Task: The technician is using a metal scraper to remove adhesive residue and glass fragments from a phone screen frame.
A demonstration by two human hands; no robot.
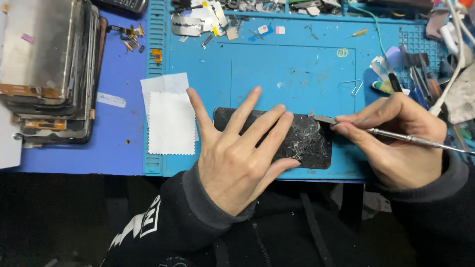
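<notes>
— Black and badly scuffed, that flat rectangular phone panel (302, 141) lies in the lower middle of the blue silicone work mat (297, 69), long side running left to right. Can you confirm from your end?

— I can. My left hand (240, 151) is spread flat on its left half, fingers splayed and pressing down, gripping nothing.

— And the other one?

— My right hand (396, 138) is pinched closed around a slim silver metal-handled scraper tool (396, 136). Its small flat blade touches the panel's upper right edge.

— What lies beside the panel?

— Just left of my left hand I see a white cloth square with pinked edges (170, 123), resting partly on a white paper sheet. Further left, off the mat, stands a stack of old phone screens and frames (49, 69).

— Anything along the top?

— Small metal parts and scraps (208, 22) are strewn along the mat's upper edge. At the right edge sits a cluster of hand tools (420, 79), with a white cable (457, 59) crossing above my right hand.
</notes>
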